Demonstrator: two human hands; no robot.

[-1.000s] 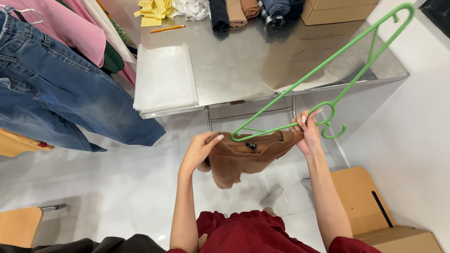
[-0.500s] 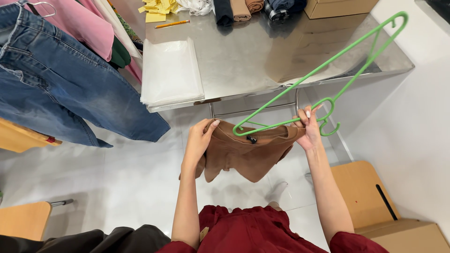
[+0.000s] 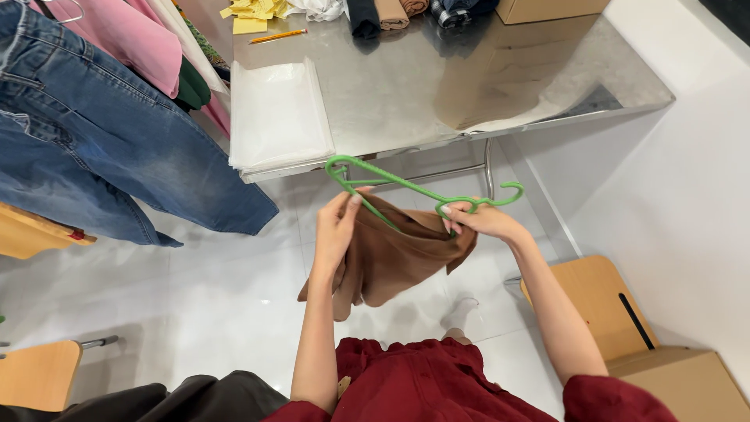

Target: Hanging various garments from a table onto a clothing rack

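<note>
A brown garment hangs in front of me, bunched between both hands. My left hand grips its upper left edge. My right hand pinches the garment's right edge together with the hook end of a green plastic hanger. The hanger lies nearly level across the top of the garment, its triangle end near my left fingertips and part of it tucked into the fabric.
A steel table stands ahead with a stack of clear plastic bags, yellow notes, a pencil and folded clothes at its far edge. Blue jeans and a pink top hang at the left. Cardboard boxes sit at the lower right.
The hanger has swung down from pointing up and to the right to lying level over the garment. My left hand has risen to meet its end.
</note>
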